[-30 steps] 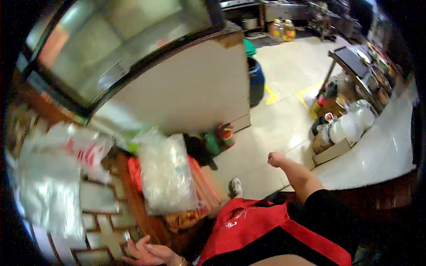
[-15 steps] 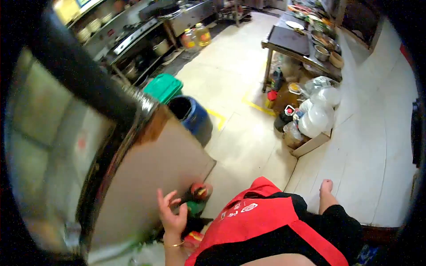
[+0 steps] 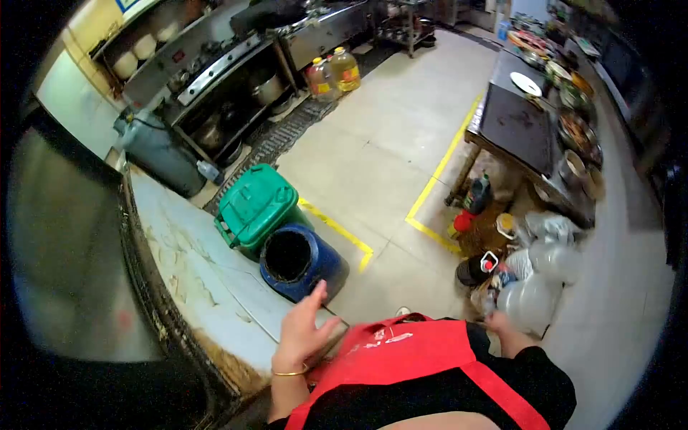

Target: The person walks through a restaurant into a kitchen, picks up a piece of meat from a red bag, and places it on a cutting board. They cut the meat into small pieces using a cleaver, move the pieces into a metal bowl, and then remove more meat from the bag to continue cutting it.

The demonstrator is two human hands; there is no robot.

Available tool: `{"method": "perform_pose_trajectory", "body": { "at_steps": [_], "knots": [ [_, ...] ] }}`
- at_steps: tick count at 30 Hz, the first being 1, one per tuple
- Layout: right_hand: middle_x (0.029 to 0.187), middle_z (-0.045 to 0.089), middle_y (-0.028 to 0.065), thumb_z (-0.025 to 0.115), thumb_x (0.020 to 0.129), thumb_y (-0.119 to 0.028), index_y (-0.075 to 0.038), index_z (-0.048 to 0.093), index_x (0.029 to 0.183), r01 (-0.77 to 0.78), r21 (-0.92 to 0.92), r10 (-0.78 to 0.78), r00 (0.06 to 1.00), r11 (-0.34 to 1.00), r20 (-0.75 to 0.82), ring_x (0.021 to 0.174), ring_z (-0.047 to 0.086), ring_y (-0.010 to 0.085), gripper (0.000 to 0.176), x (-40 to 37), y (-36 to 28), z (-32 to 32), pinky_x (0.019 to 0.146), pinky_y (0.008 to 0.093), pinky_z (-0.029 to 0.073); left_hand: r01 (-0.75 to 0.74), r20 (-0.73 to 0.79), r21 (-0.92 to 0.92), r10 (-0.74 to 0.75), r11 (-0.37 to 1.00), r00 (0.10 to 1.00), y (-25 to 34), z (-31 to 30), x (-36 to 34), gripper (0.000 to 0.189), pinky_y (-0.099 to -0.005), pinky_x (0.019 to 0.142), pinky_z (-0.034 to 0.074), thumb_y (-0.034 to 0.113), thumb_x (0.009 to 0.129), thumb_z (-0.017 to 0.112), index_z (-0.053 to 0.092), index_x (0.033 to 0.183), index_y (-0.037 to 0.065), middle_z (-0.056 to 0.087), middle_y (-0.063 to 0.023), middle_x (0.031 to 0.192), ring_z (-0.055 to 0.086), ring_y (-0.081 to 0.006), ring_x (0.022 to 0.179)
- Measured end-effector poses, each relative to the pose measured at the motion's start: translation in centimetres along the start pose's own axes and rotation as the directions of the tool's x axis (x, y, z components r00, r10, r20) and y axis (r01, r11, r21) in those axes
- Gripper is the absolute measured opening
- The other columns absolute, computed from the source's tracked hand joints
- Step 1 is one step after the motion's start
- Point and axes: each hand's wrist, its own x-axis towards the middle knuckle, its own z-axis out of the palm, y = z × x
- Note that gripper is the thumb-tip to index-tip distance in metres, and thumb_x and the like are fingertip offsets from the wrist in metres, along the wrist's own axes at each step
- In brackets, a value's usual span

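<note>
My left hand [image 3: 304, 331] is raised at the lower middle, in front of the blue barrel [image 3: 304, 265]. Its fingers are apart and nothing is in it; a gold bangle [image 3: 289, 373] circles the wrist. On the right, my right hand [image 3: 499, 324] hangs beside the red apron [image 3: 408, 355], near the large clear plastic containers [image 3: 527, 301]. Its fingers are too small and blurred to make out. The barrel's dark mouth faces up, and a green lidded bin [image 3: 259, 204] stands right behind it.
A white-topped partition [image 3: 193, 265] runs along the left. A metal table [image 3: 516, 129] holding bowls and a white plate stands at the right, with bottles [image 3: 476, 269] below. Stoves [image 3: 222, 68], a gas cylinder [image 3: 161, 154] and oil jugs [image 3: 345, 69] are at the back left.
The view has moved forward past the partition's end, bringing the bin, barrel and table nearer. My left hand now appears before the barrel, and my right hand beside the plastic containers.
</note>
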Motion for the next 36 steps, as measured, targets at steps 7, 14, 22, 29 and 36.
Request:
{"method": "perform_pose_trajectory", "body": {
  "at_steps": [7,14,22,29,36],
  "knots": [
    [0.094,0.069,0.0208,0.062,0.085,-0.025,-0.003,0.067,0.097,0.266,0.183,-0.207,0.934,0.946,-0.292,0.089,0.067,0.0369,0.026,27.0,-23.8,-20.2,0.08,0.0423,0.053,0.347,-0.141,-0.054,-0.351,0.936,0.926,-6.2,-1.0,12.6,0.073,-0.0402,0.09,0.05,0.023,0.079,0.078,0.046,0.142,0.006,0.065,-0.0186,0.119,0.063,-0.0343,0.109],
    [0.1,0.071,0.0142,0.061,0.085,-0.032,-0.012,0.067,0.112,0.273,-0.067,-0.269,0.961,0.96,0.06,0.091,0.068,0.0323,0.034,37.8,-36.9,-25.9,0.08,0.0435,0.054,0.333,-0.098,0.238,-0.319,0.912,0.943,-15.0,-5.6,37.3,0.073,-0.0488,0.086,0.05,0.033,0.079,0.076,0.047,0.14,0.004,0.065,-0.0234,0.112,0.063,-0.0408,0.101],
    [0.103,0.071,0.0142,0.063,0.085,-0.037,-0.01,0.065,0.116,-0.052,0.144,0.055,0.998,0.988,-0.016,0.096,0.068,0.0326,0.041,44.1,-37.7,-35.7,0.083,0.0423,0.054,-0.356,0.137,0.246,0.332,0.901,0.933,-6.8,-10.1,76.5,0.074,-0.0463,0.088,0.048,0.023,0.077,0.077,0.046,0.141,0.002,0.064,-0.0207,0.113,0.06,-0.0393,0.1],
    [0.112,0.068,0.0166,0.062,0.087,-0.043,-0.008,0.067,0.114,-0.079,0.096,0.073,0.995,0.992,0.069,0.103,0.065,0.0358,0.044,62.9,-33.7,-41.9,0.087,0.0484,0.052,-0.415,0.217,0.093,0.388,0.905,0.896,-0.9,-2.7,99.0,0.072,-0.0451,0.09,0.049,0.023,0.078,0.077,0.047,0.141,0.005,0.065,-0.0187,0.116,0.061,-0.038,0.105],
    [0.102,0.07,0.0163,0.062,0.087,-0.036,-0.012,0.063,0.118,0.077,-0.147,-0.063,0.993,0.986,0.097,0.094,0.067,0.0349,0.039,85.3,-37.7,-61.7,0.08,0.045,0.054,-0.002,-0.098,0.215,0.024,0.977,0.995,-1.8,-6.7,112.8,0.068,-0.0406,0.092,0.05,0.017,0.082,0.074,0.046,0.143,0.007,0.063,-0.0231,0.123,0.062,-0.0362,0.111]
  ]
}}
